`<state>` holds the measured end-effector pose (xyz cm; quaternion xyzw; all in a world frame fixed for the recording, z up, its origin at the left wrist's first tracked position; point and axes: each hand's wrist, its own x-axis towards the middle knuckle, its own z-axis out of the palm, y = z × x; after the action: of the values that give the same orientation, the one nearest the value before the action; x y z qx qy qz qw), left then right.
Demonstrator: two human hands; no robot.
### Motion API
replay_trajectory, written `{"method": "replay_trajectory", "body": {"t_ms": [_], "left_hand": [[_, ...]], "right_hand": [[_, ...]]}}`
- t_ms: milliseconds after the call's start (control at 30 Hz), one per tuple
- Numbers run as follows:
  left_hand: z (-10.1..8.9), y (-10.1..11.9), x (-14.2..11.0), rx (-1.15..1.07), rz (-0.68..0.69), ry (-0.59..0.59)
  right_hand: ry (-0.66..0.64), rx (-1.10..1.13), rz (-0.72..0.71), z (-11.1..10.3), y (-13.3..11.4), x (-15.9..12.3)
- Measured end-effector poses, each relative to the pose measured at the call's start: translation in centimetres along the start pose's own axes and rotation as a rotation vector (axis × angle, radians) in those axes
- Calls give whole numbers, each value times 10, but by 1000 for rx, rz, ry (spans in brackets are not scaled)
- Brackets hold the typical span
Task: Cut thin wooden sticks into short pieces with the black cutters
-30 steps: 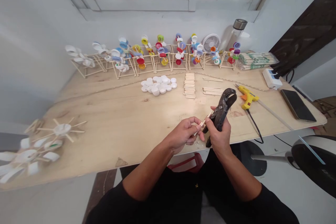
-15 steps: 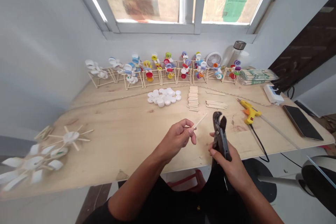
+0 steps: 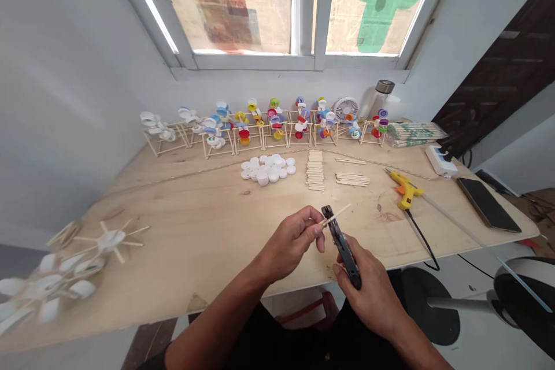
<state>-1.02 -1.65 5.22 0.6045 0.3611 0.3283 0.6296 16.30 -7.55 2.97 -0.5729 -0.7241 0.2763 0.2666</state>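
My left hand (image 3: 300,235) pinches a thin wooden stick (image 3: 342,210) that points up and to the right. In my right hand (image 3: 362,280) is a black hand cutter (image 3: 346,251), gripped by its handles. The cutter's jaws lie across the stick just beyond my left fingertips; whether the blade presses into the wood I cannot make out. Beyond the hands lie a stack of short sticks (image 3: 315,171), a bundle of longer sticks (image 3: 352,179) and a pile of white bottle caps (image 3: 267,169).
Small stick frames with coloured cap wheels (image 3: 277,127) line the wall. A yellow glue gun (image 3: 406,189), a phone (image 3: 488,204) and a white power socket (image 3: 441,161) sit on the right. Stick-and-cap wheels (image 3: 111,240) lie at the left. A cord (image 3: 195,172) crosses the table.
The cutter has moved left and up from beside the left hand, and its jaws have come onto the stick. My left hand keeps its pinch. The view has shifted slightly.
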Motion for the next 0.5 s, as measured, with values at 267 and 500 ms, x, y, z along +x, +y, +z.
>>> {"method": "replay_trajectory", "body": {"t_ms": [267,500], "left_hand": [[1,6,-2,41,42,-31],[-3,9,-3,111,56,-33]], "right_hand": [[164,-232,-177,2,7,4],[167,-267,-215,2,9,9]]}}
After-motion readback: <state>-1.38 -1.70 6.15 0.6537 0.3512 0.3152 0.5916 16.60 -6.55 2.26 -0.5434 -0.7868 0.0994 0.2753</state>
